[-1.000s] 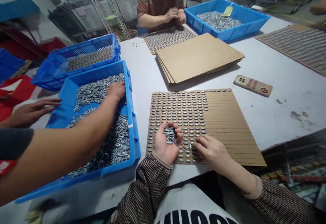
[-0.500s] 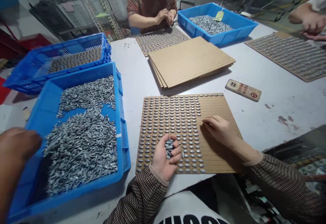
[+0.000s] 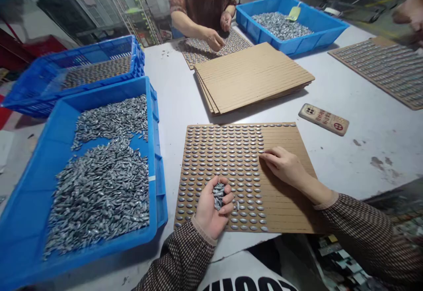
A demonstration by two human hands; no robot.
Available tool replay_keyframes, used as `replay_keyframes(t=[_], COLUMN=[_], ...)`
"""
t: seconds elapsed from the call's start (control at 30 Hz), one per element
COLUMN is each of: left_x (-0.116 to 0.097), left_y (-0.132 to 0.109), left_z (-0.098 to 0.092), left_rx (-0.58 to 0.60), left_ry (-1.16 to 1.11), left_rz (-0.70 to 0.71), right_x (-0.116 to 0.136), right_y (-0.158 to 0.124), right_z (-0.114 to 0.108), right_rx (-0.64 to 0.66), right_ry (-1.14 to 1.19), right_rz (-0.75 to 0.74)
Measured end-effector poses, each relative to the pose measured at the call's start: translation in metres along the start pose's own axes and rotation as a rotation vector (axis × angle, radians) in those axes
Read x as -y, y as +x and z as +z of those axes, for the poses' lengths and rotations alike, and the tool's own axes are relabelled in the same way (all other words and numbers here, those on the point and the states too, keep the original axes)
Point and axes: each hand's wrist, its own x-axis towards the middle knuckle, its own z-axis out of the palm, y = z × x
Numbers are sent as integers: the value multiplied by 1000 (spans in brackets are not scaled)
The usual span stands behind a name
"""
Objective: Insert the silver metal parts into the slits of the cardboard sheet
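My left hand (image 3: 210,209) is cupped palm up around a heap of small grey spindle-shaped metal pieces (image 3: 218,196), above the near edge of a grooved cardboard sheet (image 3: 291,211). Rows of the same pieces (image 3: 224,152) lie along the grooves over the sheet's left part, and the top row runs farther right. My right hand (image 3: 286,165) is closed in a pinch, its fingertips down at the right border of the laid rows. What sits between those fingertips is hidden. One loose piece (image 3: 237,205) stands out beside my left fingers.
Left of the sheet is a blue tub (image 3: 152,150) of loose pieces, with a blue crate (image 3: 24,90) behind. A cardboard stack (image 3: 254,77), a phone-like slab (image 3: 324,119) and another blue tub (image 3: 317,42) share the table. A co-worker's hand (image 3: 214,39) works opposite; another person is at right.
My right hand has shifted slightly left to the edge of the rows. A hand over the left tub has gone from view. The co-worker opposite has parted their hands, one reaching down to their sheet.
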Motion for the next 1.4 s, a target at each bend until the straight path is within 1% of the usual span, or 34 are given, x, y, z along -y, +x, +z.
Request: replay_keyframes(t=[0.1, 0.2, 0.27, 0.3, 0.33, 0.4, 0.5, 0.57, 0.73, 0.9, 1.0, 1.07, 1.1, 1.13, 1.23, 1.3, 1.4], left_x=[-6, -15, -21, -22, -24, -24, -23, -22, -21, -19, -16, -13, -12, -11, -10, -12, -12], left_y=[-2, -5, -6, -7, -7, -8, -8, -8, -10, -10, -7, -5, -5, -5, -8, -11, -15], left_z=[1, 3, 3, 4, 4, 4, 2, 1, 0, -1, -2, -2, -3, -2, 1, 4, 9], left_rx=[2, -2, -9, -14, -18, -21, -12, -3, 15, 14, 6, 0, -4, -7, -18, -12, -32], left_ry=[-30, -71, -92, -99, -105, -112, -114, -116, -126, -127, -129, -127, -124, -122, -114, -117, -129], left_rz=[41, 112, 146, 155, 159, 160, 140, 127, 120, 126, 115, 106, 100, 93, 60, 66, 160], right_x=[-1, 13, 34, 47, 60, 87, 112, 118, 121, 125, 126, 125, 124, 123, 108, 90, 55], right_y=[1, 0, -5, -8, -12, -19, -25, -26, -23, -19, -17, -15, -15, -16, -19, -24, -31], right_z=[-5, -14, -21, -24, -27, -29, -24, -19, -12, -8, -10, -15, -19, -23, -34, -37, -35], right_rx=[29, 8, -11, 1, 26, 117, 206, 245, 307, 311, 302, 291, 288, 288, 276, 223, 132], right_ry=[-7, -1, 57, 105, 161, 251, 291, 277, 231, 213, 253, 368, 459, 564, 838, 901, 846], right_rz=[-23, -18, -40, -72, -119, -211, -258, -256, -232, -239, -244, -195, -135, -45, 296, 469, 604])
